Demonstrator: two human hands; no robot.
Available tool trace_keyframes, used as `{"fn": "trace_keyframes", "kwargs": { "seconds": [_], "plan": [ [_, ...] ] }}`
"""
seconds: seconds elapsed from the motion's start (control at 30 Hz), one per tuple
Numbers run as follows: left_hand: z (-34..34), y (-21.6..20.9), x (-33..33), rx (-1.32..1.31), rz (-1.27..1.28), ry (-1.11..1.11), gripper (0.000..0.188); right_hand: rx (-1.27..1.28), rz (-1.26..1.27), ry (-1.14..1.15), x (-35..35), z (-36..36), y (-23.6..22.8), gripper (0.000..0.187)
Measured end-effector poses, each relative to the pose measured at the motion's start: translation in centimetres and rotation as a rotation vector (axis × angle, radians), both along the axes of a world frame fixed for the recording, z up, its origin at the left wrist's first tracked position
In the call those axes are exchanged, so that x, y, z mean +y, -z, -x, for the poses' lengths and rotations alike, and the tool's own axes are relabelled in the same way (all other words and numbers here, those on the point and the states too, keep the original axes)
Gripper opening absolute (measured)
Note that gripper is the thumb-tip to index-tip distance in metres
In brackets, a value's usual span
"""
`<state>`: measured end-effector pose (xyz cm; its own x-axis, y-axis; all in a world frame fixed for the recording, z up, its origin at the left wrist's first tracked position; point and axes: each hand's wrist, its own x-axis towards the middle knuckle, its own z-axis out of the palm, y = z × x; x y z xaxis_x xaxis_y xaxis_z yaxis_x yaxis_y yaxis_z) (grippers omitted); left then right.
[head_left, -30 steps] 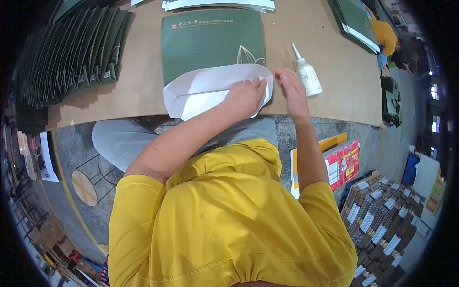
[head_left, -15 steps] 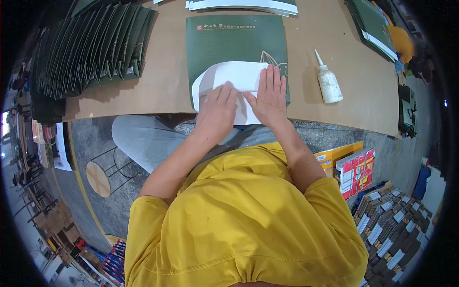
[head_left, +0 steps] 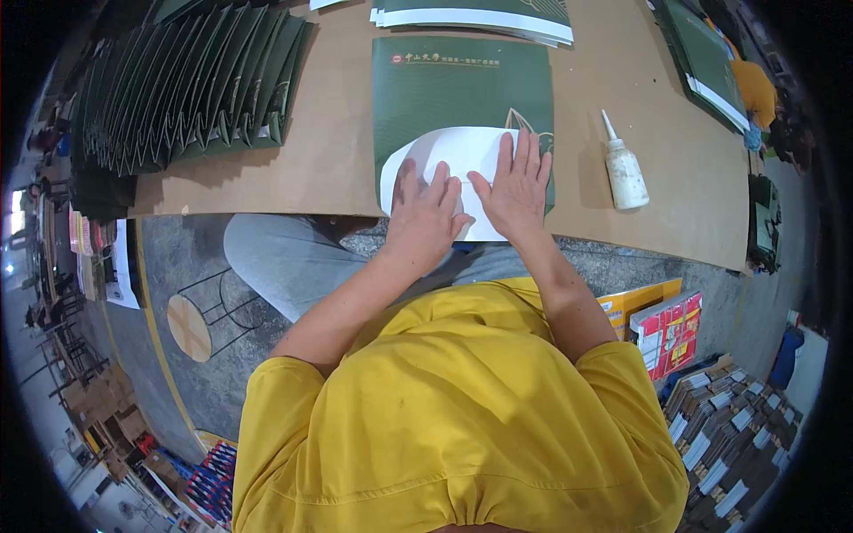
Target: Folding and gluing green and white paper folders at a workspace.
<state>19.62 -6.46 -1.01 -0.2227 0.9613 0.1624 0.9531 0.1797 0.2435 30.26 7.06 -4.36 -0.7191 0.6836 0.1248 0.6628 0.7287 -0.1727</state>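
Note:
In front of me at the table's near edge lies a flat green paper bag [head_left: 462, 98]. Its near end is folded over, showing a white inner flap [head_left: 449, 147] with a curved far edge. My left hand [head_left: 426, 213] rests on the left part of the white flap, fingers spread. On the flap's right side my right hand [head_left: 517, 194] lies flat, fingers apart and pointing away from me, their tips reaching the green surface. Neither hand grips anything. To the right a white squeeze bottle [head_left: 628, 176] with a pointed nozzle lies on the table.
Folded green bags [head_left: 191, 89] stand packed in a row at the table's left. More flat green sheets with white edges [head_left: 480, 15] lie at the far side, and another stack [head_left: 697, 67] at the far right. Bundled cardboard pieces [head_left: 733, 435] sit on the floor at right.
The fingers of both hands have spread wider on the white flap, and my left thumb now sticks out to the right. The whole view has shifted slightly, with the table things appearing further right.

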Motion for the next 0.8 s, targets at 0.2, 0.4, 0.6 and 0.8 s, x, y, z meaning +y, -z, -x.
{"fn": "trace_keyframes", "kwargs": {
  "seconds": [0.2, 0.4, 0.6, 0.8],
  "plan": [
    [1.0, -1.1, 1.1, -0.068, 0.18, 0.008, 0.041, -0.027, -0.048, -0.026, 0.0, 0.6, 0.3, 0.077],
    [0.3, -2.6, 2.2, -0.056, 0.317, -0.071, 0.038, -0.046, -0.037, -0.03, 0.2, 1.1, -0.1, 0.073],
    [5.1, -1.2, -0.9, -0.291, -0.348, -0.067, 0.06, -0.065, 0.002, -0.017, -0.1, 0.6, -0.3, 0.073],
    [3.2, 3.9, 1.7, -0.076, -0.092, -0.258, 0.076, -0.084, 0.027, -0.01, -0.3, 0.8, -0.2, 0.073]
  ]
}}
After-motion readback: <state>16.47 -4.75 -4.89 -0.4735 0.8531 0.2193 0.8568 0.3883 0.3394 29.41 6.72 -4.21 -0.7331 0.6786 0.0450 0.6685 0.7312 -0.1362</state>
